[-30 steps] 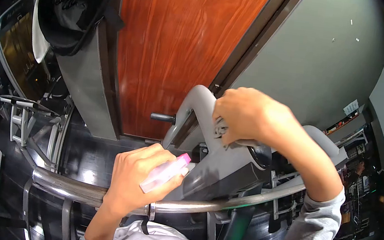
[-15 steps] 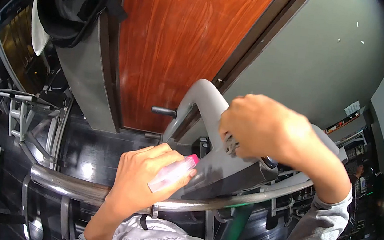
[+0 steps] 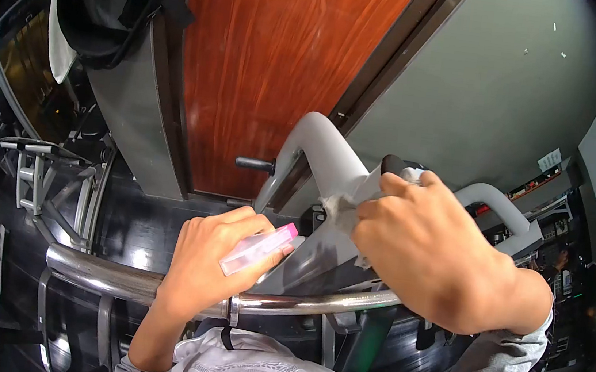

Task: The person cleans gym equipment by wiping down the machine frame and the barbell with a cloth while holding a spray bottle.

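My left hand (image 3: 208, 260) is closed around a small clear plastic bottle (image 3: 258, 251) with a pink top, held tilted above the chrome rail (image 3: 299, 306). My right hand (image 3: 430, 252) grips a greyish cloth (image 3: 341, 211), mostly hidden by the fingers, with its loose edge poking out on the left. That cloth lies against the grey frame (image 3: 327, 153) of a gym machine. A dark padded part (image 3: 392, 165) of the machine shows just beyond the right hand's knuckles.
A black handle (image 3: 253, 164) juts left from the frame. Behind stands a reddish wooden door (image 3: 283, 59) beside a grey wall (image 3: 484, 97). The curved chrome rail crosses in front of my body. More gym equipment (image 3: 41, 179) stands on the dark floor at left.
My right hand has moved down and nearer to me, and the cloth now shows more at its left side. My left hand with the bottle has shifted slightly left and up.
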A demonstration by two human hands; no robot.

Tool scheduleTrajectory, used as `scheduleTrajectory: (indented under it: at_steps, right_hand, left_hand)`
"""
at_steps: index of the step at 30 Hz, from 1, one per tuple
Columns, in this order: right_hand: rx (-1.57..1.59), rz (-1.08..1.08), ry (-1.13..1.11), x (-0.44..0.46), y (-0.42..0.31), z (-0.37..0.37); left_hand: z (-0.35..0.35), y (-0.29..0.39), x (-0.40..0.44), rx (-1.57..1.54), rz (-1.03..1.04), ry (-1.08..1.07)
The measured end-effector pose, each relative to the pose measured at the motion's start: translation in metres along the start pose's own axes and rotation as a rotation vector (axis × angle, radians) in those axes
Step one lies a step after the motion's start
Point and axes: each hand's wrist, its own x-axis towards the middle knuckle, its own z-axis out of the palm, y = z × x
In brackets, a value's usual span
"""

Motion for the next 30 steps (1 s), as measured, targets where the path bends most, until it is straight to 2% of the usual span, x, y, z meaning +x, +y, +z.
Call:
scheduleTrajectory:
  at_steps: [6,10,12,13,15,16,18,20,22,23,25,27,28,30]
  right_hand:
    - [-0.081,-0.058,-0.193,0.038,-0.035,0.028]
    - [-0.003,-0.113,-0.246,0.071,-0.069,0.103]
    - [-0.049,-0.207,0.005,0.07,-0.076,0.113]
    - [-0.051,-0.21,0.002,0.071,-0.074,0.106]
    - [-0.052,-0.086,-0.342,0.067,-0.068,0.081]
    - [-0.108,-0.002,-0.104,0.051,-0.062,0.07]
    - [-0.242,0.056,0.052,0.035,-0.042,0.047]
    - [-0.12,0.042,-0.086,0.036,-0.012,0.015]
    - [0.046,-0.036,-0.218,0.05,0.005,0.013]
    - [0.046,-0.038,-0.225,0.056,0.004,0.023]
    - [-0.063,-0.272,-0.058,0.072,-0.001,0.05]
    - [-0.034,-0.299,-0.282,0.11,-0.013,0.078]
    - [-0.031,-0.3,-0.288,0.121,-0.014,0.084]
    - [0.096,-0.284,-0.514,0.139,-0.012,0.087]
  left_hand:
    - [-0.002,-0.003,0.0,-0.003,-0.061,0.07]
    - [-0.004,-0.002,0.0,-0.012,-0.066,0.106]
    - [-0.004,-0.003,-0.001,-0.002,-0.06,0.131]
    - [-0.003,-0.004,-0.001,-0.005,-0.063,0.132]
    - [-0.002,-0.003,-0.002,0.008,-0.057,0.122]
    - [-0.001,-0.002,-0.002,0.005,-0.058,0.122]
    - [-0.002,0.0,-0.002,0.025,-0.077,0.128]
    - [-0.002,-0.002,-0.004,0.032,-0.084,0.129]
    - [-0.003,-0.004,-0.004,0.037,-0.09,0.129]
    - [-0.002,-0.004,-0.005,0.047,-0.083,0.168]
    - [-0.002,-0.003,-0.005,0.051,-0.084,0.203]
    - [-0.003,0.0,-0.004,0.052,-0.127,0.314]
    - [-0.002,-0.001,-0.004,0.047,-0.129,0.309]
    - [-0.003,-0.003,-0.004,0.101,-0.144,0.357]
